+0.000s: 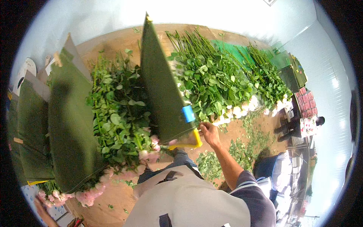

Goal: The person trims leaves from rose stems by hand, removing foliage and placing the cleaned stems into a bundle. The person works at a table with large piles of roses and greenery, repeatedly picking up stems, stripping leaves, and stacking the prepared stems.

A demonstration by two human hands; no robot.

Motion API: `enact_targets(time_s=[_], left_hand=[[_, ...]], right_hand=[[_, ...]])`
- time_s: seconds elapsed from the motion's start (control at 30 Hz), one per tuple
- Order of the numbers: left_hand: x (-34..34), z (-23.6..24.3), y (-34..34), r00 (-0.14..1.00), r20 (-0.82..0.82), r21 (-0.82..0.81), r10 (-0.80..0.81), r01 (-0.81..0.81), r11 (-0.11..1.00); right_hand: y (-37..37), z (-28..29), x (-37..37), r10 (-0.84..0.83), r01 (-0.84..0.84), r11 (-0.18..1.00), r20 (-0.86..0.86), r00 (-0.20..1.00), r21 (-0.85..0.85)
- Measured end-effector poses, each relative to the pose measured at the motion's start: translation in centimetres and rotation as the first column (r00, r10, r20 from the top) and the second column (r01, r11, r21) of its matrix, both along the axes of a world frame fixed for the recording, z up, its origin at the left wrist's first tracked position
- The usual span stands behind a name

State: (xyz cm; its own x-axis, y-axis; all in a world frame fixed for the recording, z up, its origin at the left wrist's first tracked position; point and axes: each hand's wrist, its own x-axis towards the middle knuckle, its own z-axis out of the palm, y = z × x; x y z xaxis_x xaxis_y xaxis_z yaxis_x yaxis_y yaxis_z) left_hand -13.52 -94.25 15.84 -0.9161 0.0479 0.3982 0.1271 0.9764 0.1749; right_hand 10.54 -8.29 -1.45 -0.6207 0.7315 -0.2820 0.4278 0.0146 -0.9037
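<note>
My right hand (210, 134) is closed at the near edge of a tall dark green panel (160, 83), just below a band of blue tape (188, 114) and beside a yellow corner piece (197, 139). The panel stands tilted between two heaps of leafy cut roses. On its left lie pale pink roses (120, 109), their blooms toward me. To its right is a heap of cream roses (213, 81). What looks like my left hand (44, 214) shows at the lower left rim, beneath pink blooms (87, 196); its fingers are not clear.
More green panels (72, 121) stand at the left, with wooden clips on some. Fallen leaves (242, 151) litter the brown floor. At the right are a dark blue bin (269, 165), stacked pink packs (306, 102) and a person in dark clothing (291, 128).
</note>
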Motion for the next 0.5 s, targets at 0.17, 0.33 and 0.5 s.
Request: enact_targets(time_s=[0.17, 0.33, 0.5], left_hand=[[17.4, -7.6, 29.7, 0.294, 0.798, 0.599, -0.527, -0.492, 0.633], [21.5, -11.7, 57.6, 0.105, 0.878, 0.478, -0.466, -0.145, 0.867], [16.9, -18.3, 77.3, 0.275, 0.614, 0.788, -0.740, -0.168, 0.592]], right_hand=[[9.3, 0.8, -2.7, 0.088, -0.127, 0.935, 0.129, 0.988, 0.332], [17.0, 1.5, -6.6, 0.167, -0.187, 0.827, 0.086, 0.982, 0.531], [19.1, -0.1, -9.9, 0.248, -0.372, 0.627, 0.278, 0.928, 0.685]])
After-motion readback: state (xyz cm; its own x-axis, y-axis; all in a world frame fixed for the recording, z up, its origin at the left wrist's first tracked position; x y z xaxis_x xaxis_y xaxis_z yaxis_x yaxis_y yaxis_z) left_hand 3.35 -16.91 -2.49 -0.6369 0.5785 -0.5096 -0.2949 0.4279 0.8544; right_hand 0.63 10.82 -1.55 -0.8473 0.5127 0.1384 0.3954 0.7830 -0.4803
